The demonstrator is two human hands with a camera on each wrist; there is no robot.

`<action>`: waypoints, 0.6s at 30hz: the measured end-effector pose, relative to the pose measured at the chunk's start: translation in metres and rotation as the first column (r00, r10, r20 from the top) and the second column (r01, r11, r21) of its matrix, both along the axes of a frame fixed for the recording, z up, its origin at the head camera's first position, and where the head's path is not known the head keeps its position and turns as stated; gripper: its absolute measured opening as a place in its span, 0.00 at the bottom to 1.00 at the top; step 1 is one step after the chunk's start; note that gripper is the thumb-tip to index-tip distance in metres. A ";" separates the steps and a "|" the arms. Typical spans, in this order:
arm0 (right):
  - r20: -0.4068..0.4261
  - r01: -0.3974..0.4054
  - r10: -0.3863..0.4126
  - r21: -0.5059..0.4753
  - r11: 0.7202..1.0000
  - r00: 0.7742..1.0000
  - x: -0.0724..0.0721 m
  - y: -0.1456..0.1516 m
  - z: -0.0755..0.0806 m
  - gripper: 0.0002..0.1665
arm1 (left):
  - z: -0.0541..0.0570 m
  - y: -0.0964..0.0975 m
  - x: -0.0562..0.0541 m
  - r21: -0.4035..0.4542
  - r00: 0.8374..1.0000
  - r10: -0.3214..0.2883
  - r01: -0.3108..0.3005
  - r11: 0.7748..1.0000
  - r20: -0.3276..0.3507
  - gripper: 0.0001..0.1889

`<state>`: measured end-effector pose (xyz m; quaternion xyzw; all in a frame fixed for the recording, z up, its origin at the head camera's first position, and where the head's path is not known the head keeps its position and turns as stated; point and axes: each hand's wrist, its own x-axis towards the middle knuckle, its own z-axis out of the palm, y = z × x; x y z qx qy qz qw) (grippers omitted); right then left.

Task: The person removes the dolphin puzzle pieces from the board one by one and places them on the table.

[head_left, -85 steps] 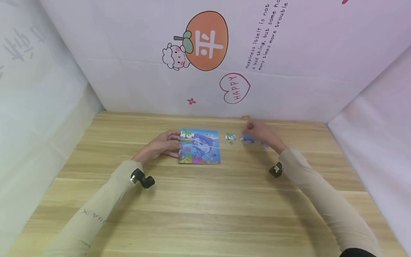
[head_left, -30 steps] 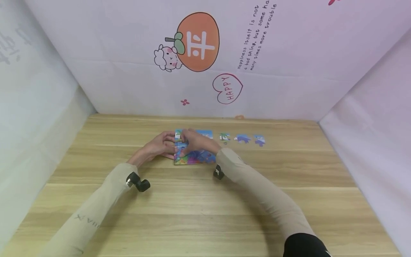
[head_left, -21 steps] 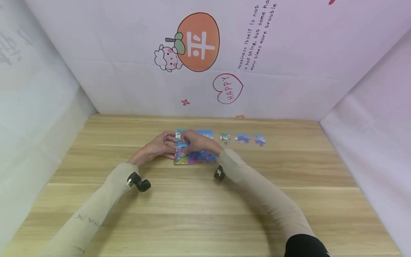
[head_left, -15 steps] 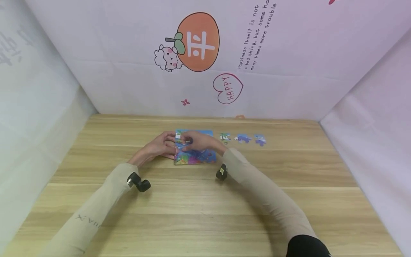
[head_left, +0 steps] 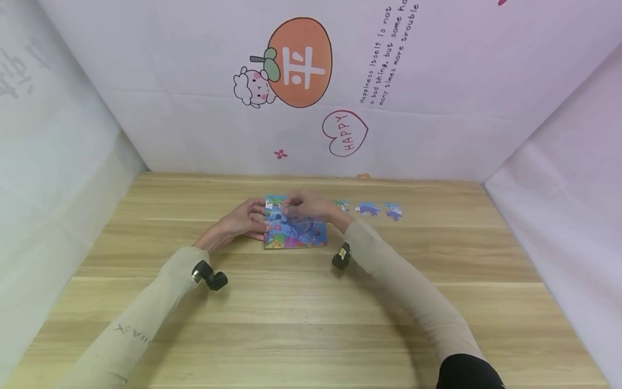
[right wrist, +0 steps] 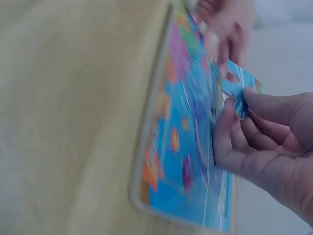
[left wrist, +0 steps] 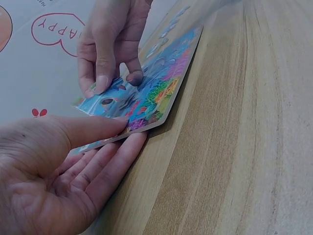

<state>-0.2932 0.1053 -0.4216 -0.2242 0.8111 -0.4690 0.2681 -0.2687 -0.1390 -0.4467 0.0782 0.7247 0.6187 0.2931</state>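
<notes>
A jigsaw puzzle board [head_left: 296,237] with a blue sea picture of dolphins, coral and fish lies on the table. My left hand [head_left: 240,219] grips its left edge; in the left wrist view the thumb [left wrist: 100,129] lies on top and the fingers are beneath. Over the upper part of the board is my right hand [head_left: 311,205]. Its thumb and index finger pinch a small blue puzzle piece [right wrist: 238,102], best seen in the right wrist view, partly covered by the fingertips. The right hand hides the board's upper right area in the head view.
Right of the board, three loose puzzle pieces lie in a row: a palm-tree piece [head_left: 342,205] partly behind the right hand, a purple-blue piece [head_left: 367,209] and another blue piece [head_left: 393,210]. A white printed cloth [head_left: 413,140] stands behind the wooden table [head_left: 291,324].
My right hand has come left from the loose pieces to the board. Over the last half second it lifts slightly up and right, with a puzzle piece in its fingers. The left hand keeps its grip.
</notes>
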 end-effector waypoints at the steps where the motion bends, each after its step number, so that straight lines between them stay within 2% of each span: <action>1: 0.051 0.034 -0.032 -0.034 0.999 0.998 -0.002 0.001 -0.001 0.14 | 0.001 0.000 0.001 0.000 1.000 0.001 -0.001 1.000 -0.001 0.49; 3: 0.146 0.097 -0.084 -0.084 0.992 0.986 -0.004 0.002 -0.001 0.14 | 0.001 0.000 0.001 0.000 1.000 0.008 -0.008 1.000 -0.001 0.48; 5: 0.193 0.136 -0.113 -0.109 0.985 0.975 -0.004 0.002 -0.002 0.14 | 0.002 0.001 0.002 0.001 1.000 0.013 -0.013 1.000 0.001 0.48; 12: 0.255 0.262 -0.209 -0.196 0.945 0.944 -0.003 0.003 -0.009 0.11 | -0.001 0.001 0.000 0.007 1.000 0.011 -0.011 1.000 0.001 0.48; 18: 0.280 0.304 -0.233 -0.240 0.922 0.931 -0.001 0.006 -0.007 0.11 | -0.002 -0.001 0.000 0.007 1.000 0.012 -0.012 1.000 -0.008 0.48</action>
